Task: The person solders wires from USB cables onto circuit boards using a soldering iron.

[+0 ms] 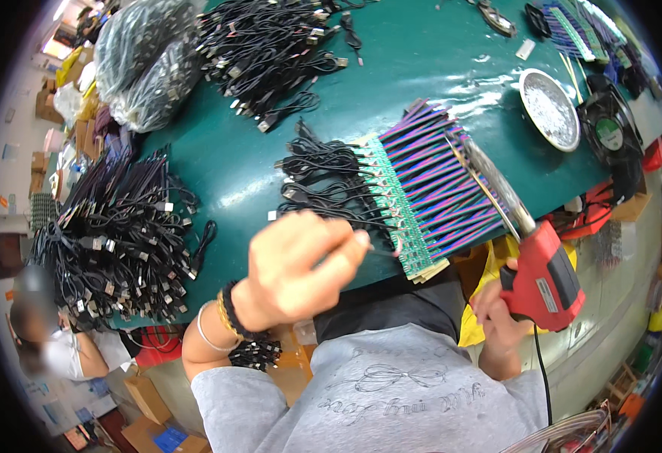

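Note:
My right hand grips the handle of a red and black soldering gun, its metal barrel pointing up and away over the table. A row of green circuit boards lies before me. Purple, blue and red wires run off its right side, partly behind the gun's barrel. Black cables with metal plugs lie along the row's left side. Just left of the boards' near end is my left hand, fingers pinched together; a thin pale tip shows there, too small to name.
A large cable bundle lies at the table's left, another cable pile at the back, beside a clear plastic bag. On the right stand a silvery-filled bowl and a black fan. Another person is at far left.

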